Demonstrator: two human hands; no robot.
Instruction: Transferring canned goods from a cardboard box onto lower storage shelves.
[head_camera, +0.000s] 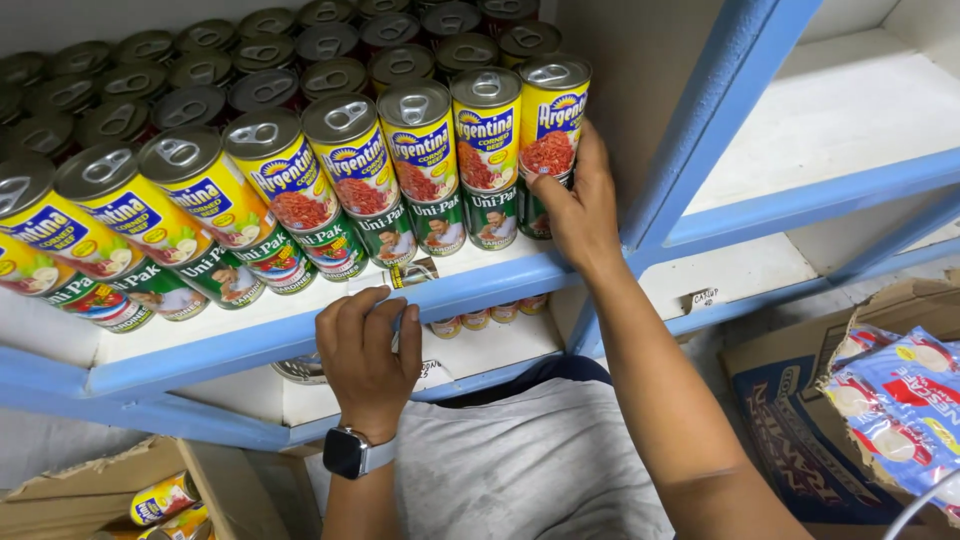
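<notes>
Two rows of cans are filling the white shelf (250, 312) across the upper left of the frame: tall yellow cans (280, 175) stacked on green cans (225, 275). Lower centre, my left hand (368, 345), a smartwatch (350, 452) on its wrist, is resting curled fingers on the blue shelf edge (480, 285), gripping nothing. Right of centre, my right hand (578, 205) is pressing flat against the end yellow can (552, 115), fingers together. Far right, a cardboard box (800, 400) is holding blue sachets (900, 400).
</notes>
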